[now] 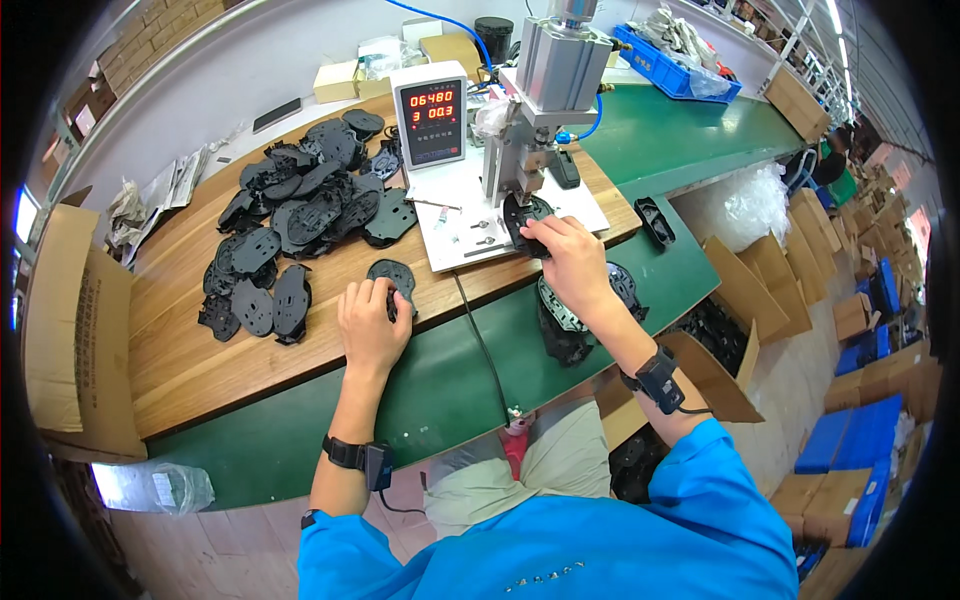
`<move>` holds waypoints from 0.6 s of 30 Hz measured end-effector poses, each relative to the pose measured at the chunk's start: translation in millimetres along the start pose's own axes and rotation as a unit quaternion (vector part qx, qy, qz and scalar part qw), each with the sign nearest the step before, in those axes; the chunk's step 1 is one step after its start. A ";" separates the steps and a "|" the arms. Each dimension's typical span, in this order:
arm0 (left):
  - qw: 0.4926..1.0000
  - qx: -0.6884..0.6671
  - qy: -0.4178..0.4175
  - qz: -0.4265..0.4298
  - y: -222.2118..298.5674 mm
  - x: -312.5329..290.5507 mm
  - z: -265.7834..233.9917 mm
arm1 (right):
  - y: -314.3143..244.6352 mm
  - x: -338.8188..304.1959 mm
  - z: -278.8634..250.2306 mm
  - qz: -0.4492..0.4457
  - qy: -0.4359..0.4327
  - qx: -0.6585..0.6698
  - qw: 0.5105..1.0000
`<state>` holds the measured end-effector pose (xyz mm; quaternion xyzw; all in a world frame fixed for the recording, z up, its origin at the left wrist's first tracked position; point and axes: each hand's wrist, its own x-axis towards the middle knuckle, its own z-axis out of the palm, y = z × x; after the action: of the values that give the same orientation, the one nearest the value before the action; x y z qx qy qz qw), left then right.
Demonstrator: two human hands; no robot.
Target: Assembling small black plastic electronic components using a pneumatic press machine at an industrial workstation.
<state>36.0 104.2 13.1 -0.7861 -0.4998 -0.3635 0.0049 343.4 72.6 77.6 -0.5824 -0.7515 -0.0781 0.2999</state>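
Note:
My right hand (pixel 570 257) grips the near end of a black oval plastic part (pixel 524 215), fingers closed on it. The far end of that part lies beneath the head of a small bench press (pixel 518 165), over its white base plate (pixel 450 225). At the front of the wooden board, my left hand (pixel 372 325) has its fingers curled round another dark plastic part (pixel 391 270), which rests on the wood. Left of the press lies a heap of similar black parts (pixel 315 200). Beside my right wrist, more parts (pixel 560 318) are stacked on the green table.
A white control box (pixel 432 115) with a red display stands beside the press. A black tray-like piece (pixel 655 222) lies to the right. Open cartons (pixel 730 365) flank the table's right side; a tall carton (pixel 85 340) stands left. A black cable (pixel 485 350) crosses the front edge.

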 end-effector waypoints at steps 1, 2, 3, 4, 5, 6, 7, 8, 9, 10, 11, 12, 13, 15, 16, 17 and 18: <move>1.000 -0.002 -0.001 -0.004 0.4 -0.5 -0.3 | -0.6 -1.4 3.8 -0.001 0.010 -0.007 1.000; 1.000 -0.002 -0.001 -0.003 1.1 -0.6 -1.1 | -1.2 -2.7 5.5 -0.002 0.020 -0.015 1.000; 1.000 -0.002 -0.003 -0.001 1.6 0.3 -2.0 | -1.1 -2.7 4.3 -0.003 0.021 -0.016 1.000; 1.000 -0.001 -0.006 0.001 1.9 1.1 -2.5 | -0.7 -2.9 2.7 0.001 0.013 -0.008 1.000; 1.000 -0.002 -0.005 0.001 1.4 0.7 -2.1 | -0.5 -2.9 1.6 0.005 0.006 0.001 1.000; 1.000 -0.005 0.001 0.007 1.1 -0.1 -1.7 | -1.0 -2.6 1.1 0.005 0.007 -0.001 1.000; 1.000 -0.009 0.006 0.013 1.0 -0.7 -1.3 | -2.0 -2.1 1.2 0.001 0.005 0.001 1.000; 1.000 -0.010 0.007 0.013 1.1 -1.2 -1.2 | -2.4 -2.0 1.1 -0.002 0.004 0.003 1.000; 1.000 -0.010 0.009 0.012 1.9 -0.6 -2.2 | -1.6 -2.6 1.9 -0.002 0.004 0.002 1.000; 1.000 -0.009 0.012 0.011 2.6 0.1 -3.1 | -0.4 -3.9 3.5 -0.003 0.008 0.002 1.000; 1.000 -0.009 0.013 0.011 4.0 1.2 -3.4 | 0.8 -4.6 4.5 -0.004 0.012 0.003 1.000; 1.000 -0.005 0.009 0.014 5.1 0.4 -4.3 | -0.1 -4.8 4.4 -0.004 0.011 0.004 1.000; 1.000 0.000 0.004 0.016 5.4 -0.4 -4.9 | -0.8 -4.8 3.9 0.002 0.010 -0.001 1.000; 1.000 0.004 -0.017 0.023 3.6 0.7 -4.2 | -1.6 -4.7 3.9 0.009 0.009 -0.006 1.000; 0.999 0.008 -0.037 0.030 3.0 1.3 -3.6 | -1.7 -4.6 4.2 0.006 0.009 -0.005 1.000; 0.999 0.007 -0.037 0.031 2.7 0.5 -3.6 | -1.8 -4.5 4.6 0.002 0.010 -0.004 1.000; 0.998 0.007 -0.032 0.046 3.7 -1.0 -4.6 | -1.8 -4.4 4.5 0.003 0.009 -0.004 1.000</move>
<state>36.1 99.8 17.2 -0.8192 -0.4660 -0.3340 0.0112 340.7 70.5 71.9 -0.5855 -0.7463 -0.0856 0.3048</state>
